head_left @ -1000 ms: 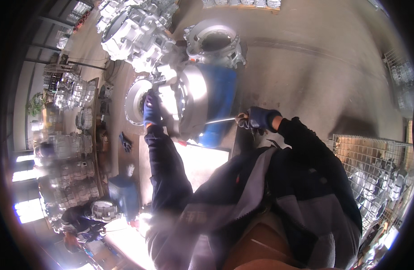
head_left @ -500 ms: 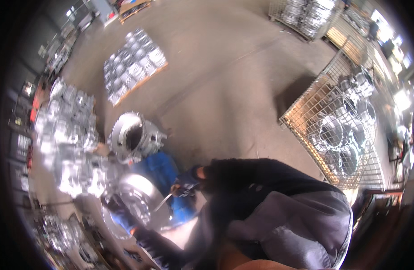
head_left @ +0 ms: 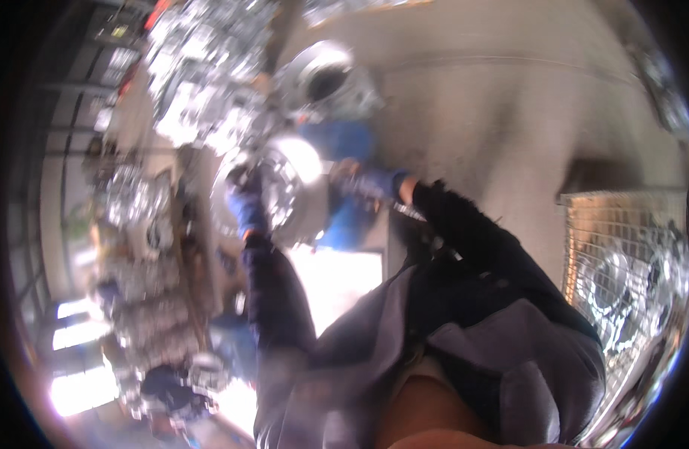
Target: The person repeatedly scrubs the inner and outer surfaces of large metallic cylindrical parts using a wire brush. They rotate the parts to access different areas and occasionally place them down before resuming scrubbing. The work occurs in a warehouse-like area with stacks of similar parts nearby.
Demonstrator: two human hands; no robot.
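Observation:
A large round cast-metal housing [head_left: 308, 213] lies in front of me, its ringed opening partly covered by my left arm. My left hand [head_left: 244, 198], in a blue glove with dark fingers, grips the housing at its left side. To the right of it, my right hand [head_left: 367, 183] is gloved too and smeared by motion. Its fingers are closed round a thin metal tool [head_left: 327, 167], whose pale tip points toward the housing. Just under and beyond the hands is a blue surface [head_left: 337, 140]. The tool's exact kind is too blurred to make out.
Another metal housing [head_left: 325, 81] stands beyond the blue surface. Stacked shiny castings [head_left: 202, 82] fill the far left. A wire-mesh crate [head_left: 621, 280] holding ring-shaped castings stands on the right. More castings [head_left: 146, 277] lie at the left, near a bright white panel [head_left: 348, 280].
My view has swung, so the housing and both hands now appear higher up. The right hand has drawn slightly away from the housing's opening with the tool. My left hand stays on the housing.

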